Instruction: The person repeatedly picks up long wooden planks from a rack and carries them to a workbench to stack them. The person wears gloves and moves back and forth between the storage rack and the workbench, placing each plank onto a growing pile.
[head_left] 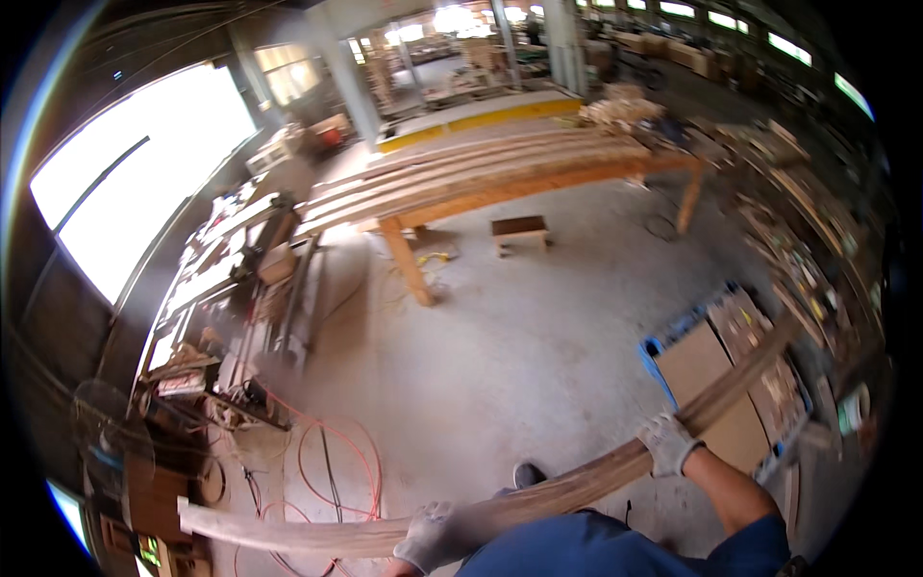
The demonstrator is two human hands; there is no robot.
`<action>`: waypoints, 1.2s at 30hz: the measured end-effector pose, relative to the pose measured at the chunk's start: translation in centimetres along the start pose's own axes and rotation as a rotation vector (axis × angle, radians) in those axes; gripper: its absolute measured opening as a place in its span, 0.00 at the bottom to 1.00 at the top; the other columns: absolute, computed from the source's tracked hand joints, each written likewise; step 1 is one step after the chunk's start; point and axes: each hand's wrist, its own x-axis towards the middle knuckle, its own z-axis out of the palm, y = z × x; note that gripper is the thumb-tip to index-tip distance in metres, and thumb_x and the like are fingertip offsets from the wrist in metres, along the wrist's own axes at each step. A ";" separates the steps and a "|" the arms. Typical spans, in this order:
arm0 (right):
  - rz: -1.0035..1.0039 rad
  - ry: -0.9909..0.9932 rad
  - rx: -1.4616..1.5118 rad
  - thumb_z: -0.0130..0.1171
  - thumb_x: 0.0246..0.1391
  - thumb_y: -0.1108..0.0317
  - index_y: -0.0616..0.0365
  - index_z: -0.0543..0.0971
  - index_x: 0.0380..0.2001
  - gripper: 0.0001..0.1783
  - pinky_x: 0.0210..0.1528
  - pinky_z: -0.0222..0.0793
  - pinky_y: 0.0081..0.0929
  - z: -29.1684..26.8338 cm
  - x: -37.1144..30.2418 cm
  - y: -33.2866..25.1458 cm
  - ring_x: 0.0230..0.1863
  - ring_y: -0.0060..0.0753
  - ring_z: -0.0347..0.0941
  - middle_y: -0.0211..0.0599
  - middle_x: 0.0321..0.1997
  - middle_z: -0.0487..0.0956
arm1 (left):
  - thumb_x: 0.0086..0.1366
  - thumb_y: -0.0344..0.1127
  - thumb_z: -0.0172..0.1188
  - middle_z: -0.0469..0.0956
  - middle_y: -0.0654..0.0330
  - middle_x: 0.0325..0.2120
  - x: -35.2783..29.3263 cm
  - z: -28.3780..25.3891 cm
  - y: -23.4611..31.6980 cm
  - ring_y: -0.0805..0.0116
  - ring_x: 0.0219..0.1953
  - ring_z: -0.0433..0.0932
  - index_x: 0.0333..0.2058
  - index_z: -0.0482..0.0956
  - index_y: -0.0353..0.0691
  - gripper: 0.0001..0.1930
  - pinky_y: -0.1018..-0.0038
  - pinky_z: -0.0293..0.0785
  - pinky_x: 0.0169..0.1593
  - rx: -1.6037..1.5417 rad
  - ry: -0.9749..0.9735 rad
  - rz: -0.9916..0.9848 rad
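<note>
A long brown wooden board (567,484) stretches across in front of my body, its pale left end low at the left and its right end over the blue pallet. Gripping it left of my body is my left hand (430,537), in a grey work glove. My right hand (669,443), gloved likewise, is closed over the board farther right, near the pallet's corner. The undersides of both hands' grip are hidden by the board and gloves.
Ahead stands a wooden workbench (481,186) with long boards on it. A small wooden stool (520,229) sits on the floor beyond. Red hoses (375,462) coil at the lower left. Cardboard covers the blue pallet (654,348) at right. A fan (108,433) stands far left.
</note>
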 end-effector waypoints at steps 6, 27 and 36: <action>0.038 -0.027 0.138 0.74 0.30 0.50 0.50 0.78 0.50 0.39 0.66 0.59 0.41 -3.1 7.9 6.9 0.58 0.44 0.72 0.40 0.51 0.79 | 0.48 0.45 0.71 0.78 0.45 0.49 9.6 -9.0 -0.8 0.42 0.55 0.75 0.57 0.71 0.41 0.36 0.53 0.73 0.58 -0.069 -0.085 0.003; 0.006 -0.021 0.109 0.74 0.29 0.48 0.50 0.76 0.50 0.41 0.69 0.55 0.40 -9.7 39.0 34.6 0.60 0.44 0.69 0.42 0.52 0.77 | 0.50 0.37 0.69 0.79 0.49 0.45 45.4 -21.4 -8.6 0.46 0.52 0.77 0.51 0.72 0.41 0.28 0.55 0.72 0.56 -0.137 0.134 -0.076; 0.049 0.060 0.202 0.78 0.23 0.51 0.51 0.75 0.50 0.45 0.69 0.57 0.43 -11.4 53.4 42.5 0.58 0.47 0.70 0.44 0.51 0.76 | 0.50 0.38 0.71 0.78 0.50 0.46 60.5 -28.6 -16.2 0.46 0.51 0.77 0.54 0.72 0.40 0.31 0.56 0.72 0.56 -0.117 0.180 0.043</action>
